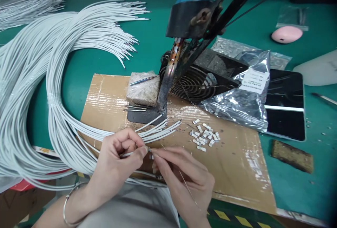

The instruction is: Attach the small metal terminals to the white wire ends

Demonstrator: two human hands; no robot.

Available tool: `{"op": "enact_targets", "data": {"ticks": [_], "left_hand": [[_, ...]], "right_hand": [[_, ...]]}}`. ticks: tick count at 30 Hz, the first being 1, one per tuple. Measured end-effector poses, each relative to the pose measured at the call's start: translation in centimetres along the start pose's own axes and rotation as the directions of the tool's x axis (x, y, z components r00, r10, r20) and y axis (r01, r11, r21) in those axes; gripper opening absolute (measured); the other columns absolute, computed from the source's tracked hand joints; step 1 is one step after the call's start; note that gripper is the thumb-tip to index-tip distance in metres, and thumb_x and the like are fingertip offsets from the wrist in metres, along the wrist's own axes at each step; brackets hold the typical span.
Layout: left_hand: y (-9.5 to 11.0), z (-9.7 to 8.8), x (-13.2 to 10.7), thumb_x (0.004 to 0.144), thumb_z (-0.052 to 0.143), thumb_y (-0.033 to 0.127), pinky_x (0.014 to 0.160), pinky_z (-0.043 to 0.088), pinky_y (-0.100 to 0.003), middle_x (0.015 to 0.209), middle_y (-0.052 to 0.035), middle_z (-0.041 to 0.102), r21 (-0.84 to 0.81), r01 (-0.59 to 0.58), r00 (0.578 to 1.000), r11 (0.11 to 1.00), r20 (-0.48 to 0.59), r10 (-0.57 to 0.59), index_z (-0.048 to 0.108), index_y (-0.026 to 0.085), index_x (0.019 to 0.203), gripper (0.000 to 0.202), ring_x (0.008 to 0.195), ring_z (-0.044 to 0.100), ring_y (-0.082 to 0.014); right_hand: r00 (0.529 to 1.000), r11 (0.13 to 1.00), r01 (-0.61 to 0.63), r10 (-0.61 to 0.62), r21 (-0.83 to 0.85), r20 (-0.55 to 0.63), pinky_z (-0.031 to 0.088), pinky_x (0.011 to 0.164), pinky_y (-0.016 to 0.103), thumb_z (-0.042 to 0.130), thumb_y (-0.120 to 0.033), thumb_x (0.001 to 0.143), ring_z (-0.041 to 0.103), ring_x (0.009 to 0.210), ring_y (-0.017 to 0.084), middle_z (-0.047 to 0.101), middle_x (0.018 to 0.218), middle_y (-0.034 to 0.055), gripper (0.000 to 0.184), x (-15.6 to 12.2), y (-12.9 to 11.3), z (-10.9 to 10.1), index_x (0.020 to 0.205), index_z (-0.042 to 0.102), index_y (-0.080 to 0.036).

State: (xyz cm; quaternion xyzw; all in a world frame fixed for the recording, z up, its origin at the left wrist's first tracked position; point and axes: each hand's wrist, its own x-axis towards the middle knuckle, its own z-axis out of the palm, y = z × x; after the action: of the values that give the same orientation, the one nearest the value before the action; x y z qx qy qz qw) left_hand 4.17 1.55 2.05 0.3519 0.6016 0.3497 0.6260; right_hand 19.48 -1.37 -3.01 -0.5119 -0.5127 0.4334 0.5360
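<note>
My left hand is closed, thumb and finger pinching a white cable close to its end. Right against that end, the fingertips of my right hand are pressed together. A thin wire, which looks like solder wire, runs through my right hand. What lies exactly between the two sets of fingertips is tiny and mostly hidden. Just beyond my hands, the loose ends of other white cables rest on the cardboard. Small white connectors lie scattered to the right of them.
A soldering iron with a blue handle is clamped above the cardboard, tip down. Beside it are a wrapped block, a black fan and a silvery bag. Large cable bundles fill the left side.
</note>
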Motion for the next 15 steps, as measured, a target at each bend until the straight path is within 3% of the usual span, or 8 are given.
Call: {"op": "enact_targets", "data": {"ticks": [10,15], "left_hand": [[-0.29,-0.17,0.07,0.088,0.069,0.024,0.048,0.014,-0.023,0.051,0.0109,0.033,-0.023,0.022,1.0,1.0,0.014,-0.021,0.06,0.018,0.07,0.022,0.051,0.018,-0.0088],[-0.21,-0.12,0.28,0.087,0.069,0.024,0.047,0.014,-0.024,0.052,0.0107,0.033,-0.016,0.024,1.0,1.0,0.005,-0.023,0.059,0.018,0.069,0.022,0.051,0.017,-0.0088]], "right_hand": [[0.996,0.996,0.093,-0.093,0.005,-0.005,0.06,0.063,0.017,0.071,0.002,0.085,0.07,0.07,0.01,0.076,0.087,-0.0001,0.034,-0.05,0.11,0.2,0.102,0.082,-0.025],[0.97,0.959,0.232,-0.241,-0.162,-0.035,0.061,0.067,0.023,0.07,0.005,0.083,0.07,0.071,0.013,0.075,0.089,0.002,0.039,0.14,0.09,-0.18,0.107,0.081,-0.024]]}}
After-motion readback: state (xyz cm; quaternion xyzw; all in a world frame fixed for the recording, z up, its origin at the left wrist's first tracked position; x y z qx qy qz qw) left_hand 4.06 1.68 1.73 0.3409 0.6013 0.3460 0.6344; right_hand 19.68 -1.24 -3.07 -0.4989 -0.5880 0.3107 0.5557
